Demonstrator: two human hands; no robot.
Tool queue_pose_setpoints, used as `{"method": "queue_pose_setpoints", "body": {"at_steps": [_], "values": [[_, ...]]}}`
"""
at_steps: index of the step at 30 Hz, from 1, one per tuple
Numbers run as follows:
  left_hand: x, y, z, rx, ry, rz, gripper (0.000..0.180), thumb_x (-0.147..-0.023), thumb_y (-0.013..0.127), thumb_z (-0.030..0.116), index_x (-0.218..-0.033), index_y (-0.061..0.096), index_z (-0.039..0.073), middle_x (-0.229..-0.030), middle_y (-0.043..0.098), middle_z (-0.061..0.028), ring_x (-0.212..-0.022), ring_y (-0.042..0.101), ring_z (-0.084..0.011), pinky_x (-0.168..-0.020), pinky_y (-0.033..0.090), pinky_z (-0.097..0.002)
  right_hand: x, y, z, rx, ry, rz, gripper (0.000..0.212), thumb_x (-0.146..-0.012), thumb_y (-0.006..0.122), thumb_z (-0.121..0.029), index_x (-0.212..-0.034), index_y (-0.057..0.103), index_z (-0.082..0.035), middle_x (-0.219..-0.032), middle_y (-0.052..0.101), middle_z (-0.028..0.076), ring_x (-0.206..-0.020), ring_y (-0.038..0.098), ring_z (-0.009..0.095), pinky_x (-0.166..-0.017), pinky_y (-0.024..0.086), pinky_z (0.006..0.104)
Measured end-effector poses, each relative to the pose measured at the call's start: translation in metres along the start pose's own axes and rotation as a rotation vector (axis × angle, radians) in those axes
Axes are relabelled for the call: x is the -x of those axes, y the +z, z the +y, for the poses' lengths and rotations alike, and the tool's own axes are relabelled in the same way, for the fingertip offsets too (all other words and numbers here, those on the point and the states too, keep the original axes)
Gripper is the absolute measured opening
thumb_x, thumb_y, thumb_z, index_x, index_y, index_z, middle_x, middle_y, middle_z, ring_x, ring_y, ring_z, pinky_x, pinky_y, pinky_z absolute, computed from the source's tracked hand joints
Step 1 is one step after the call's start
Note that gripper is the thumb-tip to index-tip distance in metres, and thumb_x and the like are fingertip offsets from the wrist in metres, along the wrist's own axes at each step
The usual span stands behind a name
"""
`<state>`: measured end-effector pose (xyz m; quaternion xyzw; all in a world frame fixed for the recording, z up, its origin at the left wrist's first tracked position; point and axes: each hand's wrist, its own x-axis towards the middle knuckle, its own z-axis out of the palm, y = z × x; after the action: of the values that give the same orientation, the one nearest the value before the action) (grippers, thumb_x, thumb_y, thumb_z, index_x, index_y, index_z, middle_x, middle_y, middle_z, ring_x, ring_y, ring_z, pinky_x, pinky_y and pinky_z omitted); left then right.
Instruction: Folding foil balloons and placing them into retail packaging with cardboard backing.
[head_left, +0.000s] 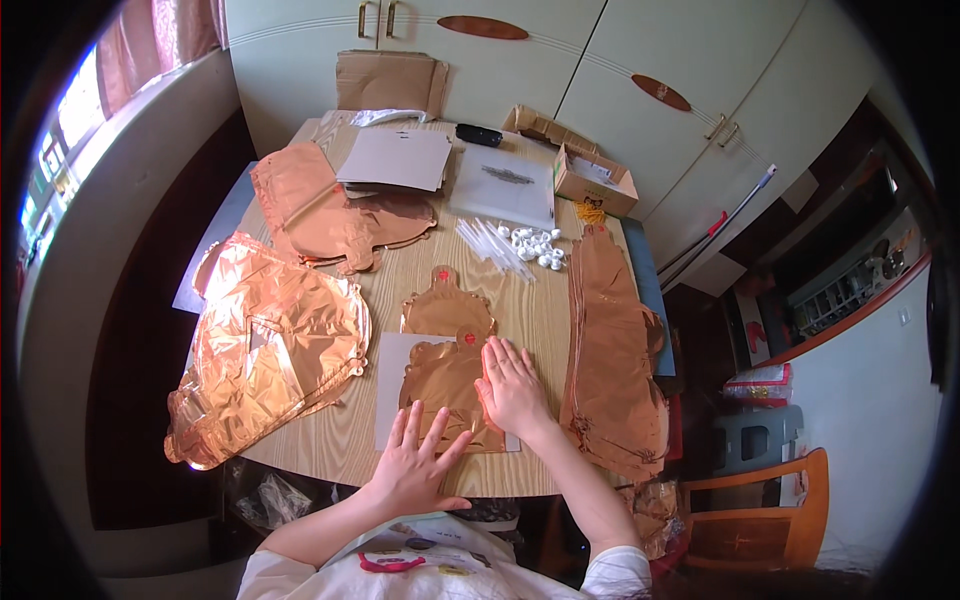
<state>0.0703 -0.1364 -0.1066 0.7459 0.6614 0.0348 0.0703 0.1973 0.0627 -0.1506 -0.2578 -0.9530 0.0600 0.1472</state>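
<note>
A flat copper-coloured foil balloon (435,375) is folded on a white card (392,360) at the near middle of the table. My right hand (513,388) lies along the foil's right edge, its fingers stretched out and held side by side. At the lower left of the foil my left hand (422,462) rests with its fingers spread. Neither hand grips anything. Just beyond the card, another folded foil piece (446,308) with a red mark at its tab lies on the wood.
Crumpled foil balloons (280,335) and smoother foil sheets (310,215) cover the left side; a long foil stack (612,350) lies right. Behind are white sticks (492,250), white cups (538,245), a card stack (398,158), a plastic bag (505,190) and an open carton (600,185).
</note>
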Motion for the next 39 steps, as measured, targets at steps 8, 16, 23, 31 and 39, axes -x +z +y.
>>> {"method": "queue_pose_setpoints", "body": {"at_steps": [8,16,23,31,39], "values": [[0.036,0.001,0.01,-0.017,0.071,-0.042,0.098,-0.072,0.051,0.081,-0.15,0.03,0.026,-0.151,0.028,-0.0232,-0.136,0.02,-0.0568,-0.11,0.017,-0.0645,0.043,-0.019,-0.02,-0.062,-0.009,-0.048,0.055,-0.097,0.049,-0.032,-0.141,0.041,0.0,-0.147,0.04,0.018,-0.137,0.038,0.033,-0.112,0.028,0.0484],[0.045,0.003,0.015,-0.062,0.113,-0.034,0.095,-0.072,0.051,0.081,-0.15,0.028,0.032,-0.15,0.03,-0.022,-0.135,0.021,-0.0579,-0.107,0.019,-0.0676,0.06,-0.02,-0.016,-0.281,0.025,0.01,0.052,-0.092,0.059,-0.021,-0.138,0.045,-0.001,-0.143,0.044,0.019,-0.133,0.041,0.034,-0.11,0.033,0.045],[0.046,0.001,0.015,-0.08,0.114,-0.04,0.093,-0.074,0.049,0.081,-0.15,0.028,0.031,-0.15,0.031,-0.0216,-0.134,0.022,-0.058,-0.108,0.018,-0.0676,0.033,-0.033,0.003,-0.545,0.275,0.021,0.037,-0.086,0.064,-0.015,-0.12,0.055,-0.002,-0.111,0.059,0.016,-0.109,0.057,0.032,-0.094,0.046,0.041],[0.045,0.0,0.014,-0.074,0.128,-0.05,0.093,-0.074,0.049,0.08,-0.151,0.027,0.032,-0.151,0.029,-0.0211,-0.136,0.021,-0.0568,-0.107,0.019,-0.0674,0.005,-0.052,0.023,-0.718,0.365,-0.285,0.011,-0.087,0.062,-0.01,-0.094,0.062,-0.002,-0.093,0.058,0.012,-0.088,0.06,0.026,-0.08,0.049,0.0357],[0.048,0.003,0.013,-0.075,0.128,-0.044,0.094,-0.072,0.051,0.081,-0.149,0.029,0.032,-0.149,0.033,-0.0224,-0.135,0.02,-0.0579,-0.107,0.017,-0.069,-0.009,-0.104,0.071,-0.621,0.395,0.387,0.005,-0.091,0.058,-0.005,-0.088,0.056,-0.002,-0.083,0.057,0.009,-0.07,0.053,0.019,-0.067,0.045,0.0314]]}}
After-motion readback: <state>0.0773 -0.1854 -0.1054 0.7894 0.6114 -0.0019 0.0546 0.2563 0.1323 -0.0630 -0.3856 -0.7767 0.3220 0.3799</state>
